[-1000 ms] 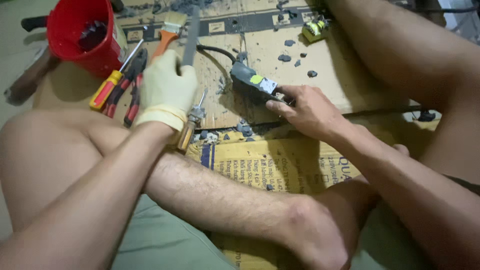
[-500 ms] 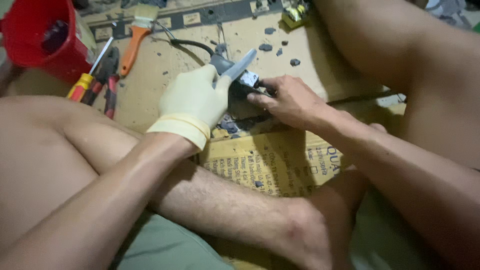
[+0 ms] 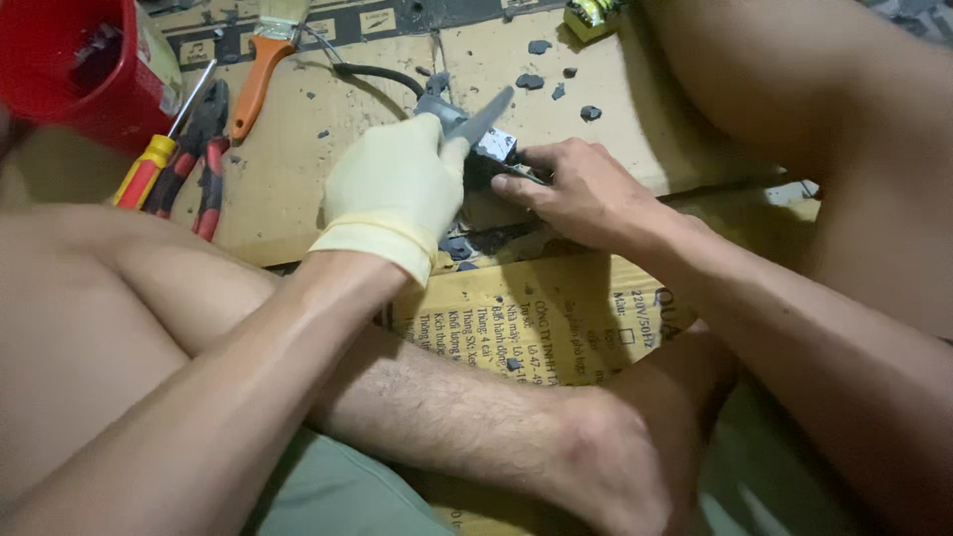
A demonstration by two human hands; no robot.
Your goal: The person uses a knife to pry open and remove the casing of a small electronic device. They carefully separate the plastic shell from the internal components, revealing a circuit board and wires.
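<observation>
Your gloved left hand (image 3: 395,189) w/ fingers wrapped round a knife (image 3: 478,121), blade on the black adapter (image 3: 486,159). Your bare right hand (image 3: 581,191) fingers pinch adapter. Screwdriver (image 3: 159,149), pliers (image 3: 204,159) left of adapter.

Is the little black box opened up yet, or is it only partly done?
Partly. Done: dark chips already lie broken off on the cardboard. In hand: the gloved left hand presses a blade into the box while the bare right hand steadies it. Left: the box looks mostly whole.
</observation>
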